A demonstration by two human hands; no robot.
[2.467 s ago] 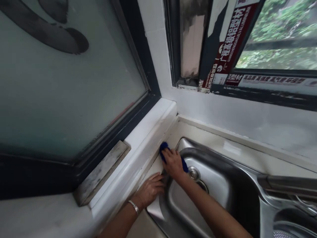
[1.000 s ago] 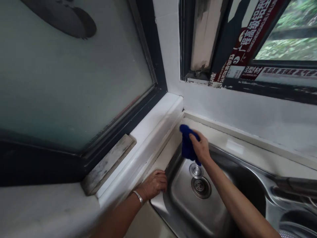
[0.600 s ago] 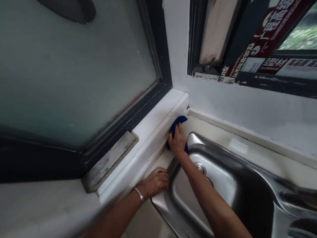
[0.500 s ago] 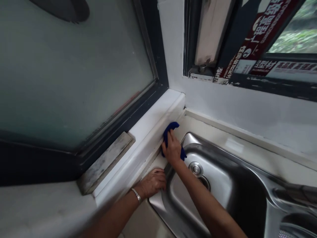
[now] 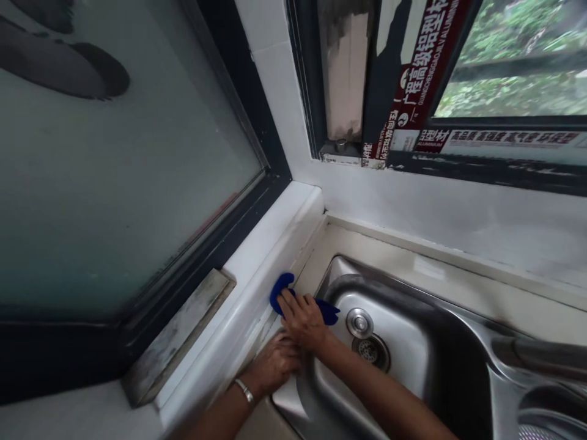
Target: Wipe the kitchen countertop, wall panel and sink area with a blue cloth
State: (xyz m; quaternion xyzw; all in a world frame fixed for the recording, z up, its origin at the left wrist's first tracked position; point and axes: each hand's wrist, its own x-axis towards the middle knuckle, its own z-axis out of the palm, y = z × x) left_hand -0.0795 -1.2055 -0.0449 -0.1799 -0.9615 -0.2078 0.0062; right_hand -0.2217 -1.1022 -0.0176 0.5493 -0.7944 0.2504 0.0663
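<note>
My right hand (image 5: 302, 319) is closed on a blue cloth (image 5: 328, 311) and presses it against the white ledge (image 5: 275, 263) beside the sink. One end of the cloth curls up past the fingertips; the other sticks out under the hand toward the basin. Just below, my left hand (image 5: 276, 362), with a silver bracelet (image 5: 244, 390) at the wrist, rests at the left edge of the steel sink (image 5: 337, 275). Its fingers are curled and partly covered by my right hand, so what they hold, if anything, is hidden.
A loose drain strainer (image 5: 360, 322) lies beside the drain hole (image 5: 370, 351) in the basin. On the sill, a grey stone-like block (image 5: 178, 336) leans along the dark window frame (image 5: 238, 214). A second window (image 5: 513, 67) is at the upper right.
My right hand has drawn the blue cloth back along the ledge toward me, away from the corner, and now overlaps my left hand. The view has shifted slightly.
</note>
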